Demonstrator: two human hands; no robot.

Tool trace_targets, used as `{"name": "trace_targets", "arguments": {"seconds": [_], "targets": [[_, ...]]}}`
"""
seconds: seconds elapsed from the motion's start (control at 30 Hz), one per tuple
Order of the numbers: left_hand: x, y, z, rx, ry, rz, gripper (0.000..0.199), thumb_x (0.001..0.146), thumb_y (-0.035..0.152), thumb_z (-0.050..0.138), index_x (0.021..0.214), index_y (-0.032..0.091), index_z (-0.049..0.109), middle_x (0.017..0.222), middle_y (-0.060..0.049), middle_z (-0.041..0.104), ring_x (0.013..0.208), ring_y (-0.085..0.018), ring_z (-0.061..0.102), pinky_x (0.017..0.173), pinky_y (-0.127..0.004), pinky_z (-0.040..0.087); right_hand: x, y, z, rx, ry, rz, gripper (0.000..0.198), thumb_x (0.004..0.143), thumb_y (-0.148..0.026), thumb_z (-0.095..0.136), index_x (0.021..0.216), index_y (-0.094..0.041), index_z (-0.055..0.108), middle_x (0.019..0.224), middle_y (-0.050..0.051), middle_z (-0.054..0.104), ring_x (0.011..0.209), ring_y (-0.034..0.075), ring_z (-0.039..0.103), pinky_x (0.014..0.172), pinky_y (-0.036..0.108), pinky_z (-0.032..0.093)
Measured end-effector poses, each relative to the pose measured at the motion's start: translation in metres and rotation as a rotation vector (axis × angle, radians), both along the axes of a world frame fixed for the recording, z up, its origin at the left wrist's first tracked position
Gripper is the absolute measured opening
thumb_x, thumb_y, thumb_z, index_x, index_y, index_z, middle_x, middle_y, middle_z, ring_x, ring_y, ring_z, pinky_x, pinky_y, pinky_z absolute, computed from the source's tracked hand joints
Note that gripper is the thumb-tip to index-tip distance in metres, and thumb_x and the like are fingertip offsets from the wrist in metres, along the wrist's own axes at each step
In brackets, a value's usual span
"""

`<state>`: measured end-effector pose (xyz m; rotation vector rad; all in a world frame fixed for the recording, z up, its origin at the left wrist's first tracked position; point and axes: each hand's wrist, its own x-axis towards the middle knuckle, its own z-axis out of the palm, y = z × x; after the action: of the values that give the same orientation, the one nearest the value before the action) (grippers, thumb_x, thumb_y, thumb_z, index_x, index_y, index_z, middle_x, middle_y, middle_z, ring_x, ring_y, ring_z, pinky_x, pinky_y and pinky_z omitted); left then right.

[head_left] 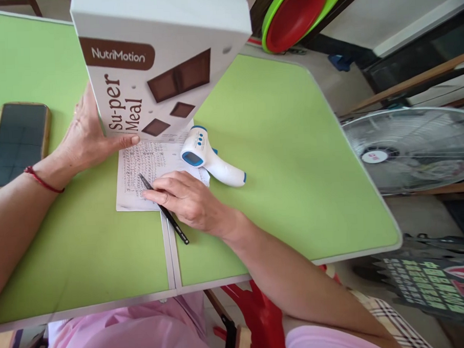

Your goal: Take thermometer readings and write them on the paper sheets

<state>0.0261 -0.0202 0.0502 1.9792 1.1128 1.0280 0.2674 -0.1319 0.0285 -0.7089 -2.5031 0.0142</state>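
Green table [285, 156], and we're mid-writing: our right hand [187, 199] pinches the pen [164, 210] on the paper [139, 168] at centre frame, while our left hand [86, 137] lies spread against the box [154, 64]. Next needs steady paper, we reckon.

Bright, even daylight is flooding the green tabletop [285, 156], the hands are casting only faint soft shadows, the white box [158, 59] is looming large and stretching with wide-angle distortion, and the fan [411, 151] and floor clutter at the right edge are smearing slightly.
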Motion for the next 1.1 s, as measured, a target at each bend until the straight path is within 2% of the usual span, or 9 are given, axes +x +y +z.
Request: {"name": "trace_targets", "arguments": {"seconds": [0.1,0.27,0.33,0.4,0.57,0.67,0.73,0.87,1.1], "targets": [[0.001,0.001,-0.001,0.086,-0.123,-0.096,0.069,0.075,0.064,0.085,0.120,0.019,0.057,0.123,-0.004,0.060,0.116,-0.030,0.051,0.102,-0.048,0.042,0.010,0.003,0.005,0.004,0.022,-0.086,0.032,0.099,-0.012,0.047,0.120,-0.028,0.066,0.101,0.005,0.068,0.095,0.019,0.062,0.082,0.036,0.052],[0.000,0.009,-0.011,-0.031,-0.261,-0.212,0.068,0.074,0.062,0.086,0.120,0.022,0.055,0.117,0.001,0.065,0.120,-0.029,0.050,0.096,-0.048,0.046,0.049,0.019,0.014,-0.100,0.093,-0.696,0.042,0.082,-0.030,0.069,0.121,-0.017,0.064,0.115,0.016,0.061,0.110,0.034,0.057,0.092,0.051,0.052],[-0.001,0.011,-0.013,-0.032,-0.248,-0.180,0.068,0.072,0.065,0.085,0.118,0.023,0.057,0.120,0.000,0.066,0.123,-0.030,0.051,0.096,-0.048,0.048,0.060,0.025,0.012,-0.228,0.003,-0.843,0.050,0.072,-0.034,0.076,0.116,-0.014,0.064,0.108,0.017,0.063,0.101,0.034,0.060,0.084,0.050,0.054],[-0.002,0.010,-0.013,-0.021,-0.208,-0.107,0.066,0.071,0.067,0.084,0.115,0.024,0.060,0.121,-0.003,0.066,0.122,-0.032,0.054,0.095,-0.049,0.050,0.065,0.029,0.009,-0.344,-0.073,-0.890,0.038,0.070,-0.033,0.075,0.103,-0.016,0.067,0.092,0.011,0.066,0.081,0.026,0.060,0.071,0.042,0.054],[0.001,-0.007,-0.007,-0.009,-0.183,0.006,0.062,0.075,0.068,0.079,0.118,0.026,0.063,0.127,-0.008,0.066,0.115,-0.035,0.064,0.094,-0.052,0.054,0.050,0.021,0.013,-0.321,0.269,-0.827,0.026,0.072,-0.038,0.069,0.090,-0.021,0.065,0.082,0.006,0.066,0.070,0.021,0.058,0.061,0.036,0.050],[0.007,-0.022,-0.004,-0.008,-0.232,0.020,0.064,0.077,0.069,0.078,0.122,0.025,0.064,0.125,-0.008,0.068,0.114,-0.037,0.065,0.093,-0.053,0.055,0.031,0.001,0.018,-0.336,0.667,-0.592,0.024,0.078,-0.042,0.062,0.093,-0.024,0.064,0.078,0.004,0.064,0.067,0.020,0.058,0.060,0.037,0.052],[0.009,-0.030,-0.002,-0.033,-0.253,0.002,0.060,0.078,0.067,0.078,0.118,0.025,0.067,0.120,-0.007,0.070,0.113,-0.036,0.066,0.093,-0.050,0.056,0.017,-0.015,0.019,-0.513,0.825,-0.397,0.026,0.080,-0.044,0.058,0.095,-0.024,0.065,0.075,0.003,0.064,0.063,0.019,0.058,0.056,0.037,0.053],[0.004,-0.032,0.002,-0.096,-0.230,-0.015,0.056,0.076,0.068,0.080,0.106,0.021,0.070,0.108,-0.008,0.073,0.104,-0.035,0.068,0.087,-0.047,0.057,-0.009,-0.032,0.018,-0.852,0.884,-0.277,0.030,0.077,-0.042,0.059,0.097,-0.022,0.067,0.079,0.004,0.068,0.063,0.018,0.060,0.053,0.034,0.051],[-0.014,-0.010,0.000,-0.177,-0.047,-0.011,0.076,0.064,0.072,0.084,0.113,0.018,0.062,0.110,-0.014,0.070,0.098,-0.037,0.066,0.081,-0.051,0.056,-0.027,-0.015,0.024,-0.901,0.872,-0.355,0.011,0.074,-0.033,0.060,0.076,-0.022,0.063,0.065,-0.001,0.060,0.060,0.015,0.055,0.055,0.031,0.048]]}}
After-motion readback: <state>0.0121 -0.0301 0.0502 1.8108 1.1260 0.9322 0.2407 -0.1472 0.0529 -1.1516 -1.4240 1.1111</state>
